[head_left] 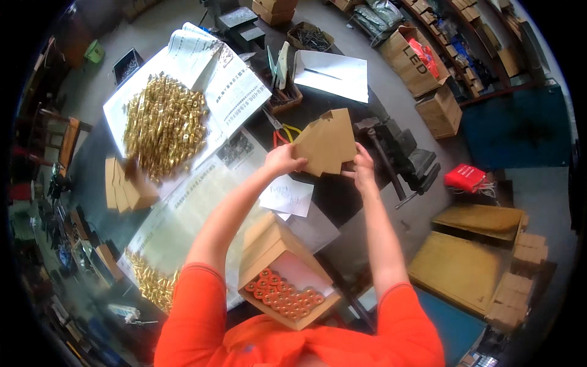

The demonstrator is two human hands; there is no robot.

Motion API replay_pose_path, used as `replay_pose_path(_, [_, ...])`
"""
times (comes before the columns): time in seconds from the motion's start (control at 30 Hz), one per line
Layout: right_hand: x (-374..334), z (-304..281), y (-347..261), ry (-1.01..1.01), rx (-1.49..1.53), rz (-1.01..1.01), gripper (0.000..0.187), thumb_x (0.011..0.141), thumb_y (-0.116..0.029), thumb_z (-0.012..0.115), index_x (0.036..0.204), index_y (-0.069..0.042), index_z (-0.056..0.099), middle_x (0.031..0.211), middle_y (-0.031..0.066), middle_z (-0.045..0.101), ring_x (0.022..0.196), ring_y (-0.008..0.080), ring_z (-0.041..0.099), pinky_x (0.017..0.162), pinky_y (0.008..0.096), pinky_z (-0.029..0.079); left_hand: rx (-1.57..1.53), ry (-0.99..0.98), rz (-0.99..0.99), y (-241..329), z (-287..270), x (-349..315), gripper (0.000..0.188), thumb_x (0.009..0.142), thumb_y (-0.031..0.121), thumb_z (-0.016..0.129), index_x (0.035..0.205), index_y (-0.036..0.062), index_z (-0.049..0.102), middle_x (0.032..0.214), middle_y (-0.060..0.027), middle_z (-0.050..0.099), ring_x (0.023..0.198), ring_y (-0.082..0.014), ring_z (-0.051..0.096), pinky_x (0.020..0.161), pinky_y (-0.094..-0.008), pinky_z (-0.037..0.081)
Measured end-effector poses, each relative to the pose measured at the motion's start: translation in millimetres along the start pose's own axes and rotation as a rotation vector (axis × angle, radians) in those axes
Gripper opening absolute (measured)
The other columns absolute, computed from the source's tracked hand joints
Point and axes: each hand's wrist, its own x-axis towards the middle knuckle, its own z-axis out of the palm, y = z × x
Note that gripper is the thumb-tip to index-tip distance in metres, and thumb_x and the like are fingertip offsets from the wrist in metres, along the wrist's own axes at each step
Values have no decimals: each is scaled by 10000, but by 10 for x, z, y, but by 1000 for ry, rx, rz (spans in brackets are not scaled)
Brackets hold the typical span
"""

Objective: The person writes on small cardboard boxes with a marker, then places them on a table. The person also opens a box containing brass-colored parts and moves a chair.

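Out in front of me, over the dark tabletop, a brown cardboard piece (325,144) with angled edges and flaps is held between both hands. My left hand (284,160) pinches its lower left corner. On its right edge, the fingers of my right hand (362,168) are closed. Just beyond my left hand lie pliers (285,129) with red and yellow handles. Below it rests a white paper slip (287,196) with handwriting. Close to my body stands an open cardboard box (262,241), holding rows of red ring-shaped parts (284,293) with metal centres.
A large heap of brass fittings (165,128) lies on newspaper (235,98) at the left, with smaller brass pieces (153,281) nearer. Folded cardboard (125,186) sits beside the heap. To the right is a bench vise (406,150); a white sheet (342,73) lies at the back.
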Motion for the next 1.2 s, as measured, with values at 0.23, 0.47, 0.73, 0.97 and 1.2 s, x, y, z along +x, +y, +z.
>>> replay_pose_path(0.23, [-693,279,-372,-196,-146,-260,587,709,-51,438,1295,-59,484,1228,44,514,1040,179,550,760,381,522,-702,72,84,126,-65,-641,338,695,58,638,1005,-57,569,720,-83,617,558,-129,594,486,-276,494])
replay_pose_path(0.47, [-1812,1576,-1100,-692,-366,-508,524,673,58,460,1186,11,558,1211,62,497,996,167,575,802,264,500,-785,428,177,-32,-1019,-2323,321,745,96,698,1015,-22,572,733,-60,623,572,-111,593,471,-252,496])
replay_pose_path(0.73, [-3153,3125,-741,-1153,-638,-536,455,689,76,487,1127,18,595,1081,87,594,854,125,598,735,240,499,-830,799,76,-725,-1544,-4898,298,750,77,662,1013,-48,600,810,-63,646,669,-105,610,471,-235,492])
replay_pose_path(0.97, [-4254,3467,953,-1112,-335,-711,353,657,61,517,989,23,629,1127,158,581,939,200,602,722,286,546,-794,997,13,-1610,-1616,-6161,309,734,41,679,1018,-56,608,881,-86,669,756,-112,628,672,-244,508])
replay_pose_path(1.2, [-4793,2296,2015,-985,-737,-126,356,706,-9,520,1035,-9,655,849,115,682,793,112,605,715,247,485,-134,1140,-215,-2613,-2096,-6094,343,644,195,677,932,11,653,841,-165,673,793,-287,657,707,-355,511])
